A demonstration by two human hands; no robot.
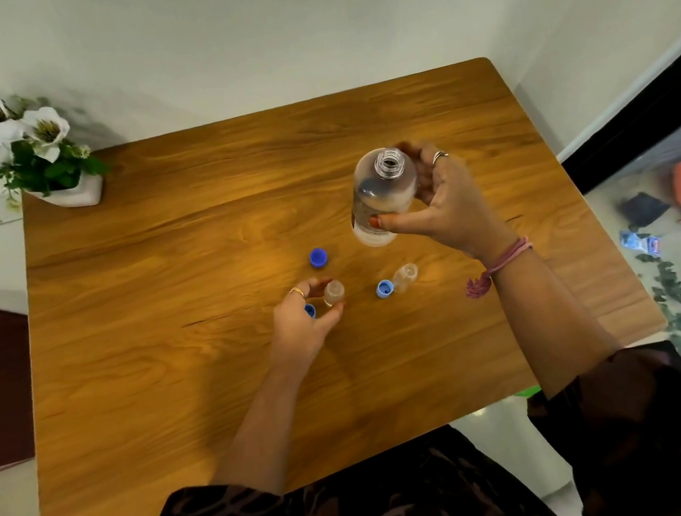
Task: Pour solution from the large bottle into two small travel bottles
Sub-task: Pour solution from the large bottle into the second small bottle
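A dark patterned garment [408, 506] fills the frame at 6 o'clock, before the wooden table [196, 243]. One small travel bottle [333, 293], uncapped, is pinched by the left hand [301, 320]; a blue cap [310, 311] appears tucked against its fingers. At 3 o'clock of it, apart, the second small bottle [405, 277] is seen beside a light blue cap [384, 288]. The large bottle [382, 195], open-necked, is gripped by the right hand [445, 203] at 1 o'clock. A darker blue cap [318, 257] lies at 12 o'clock.
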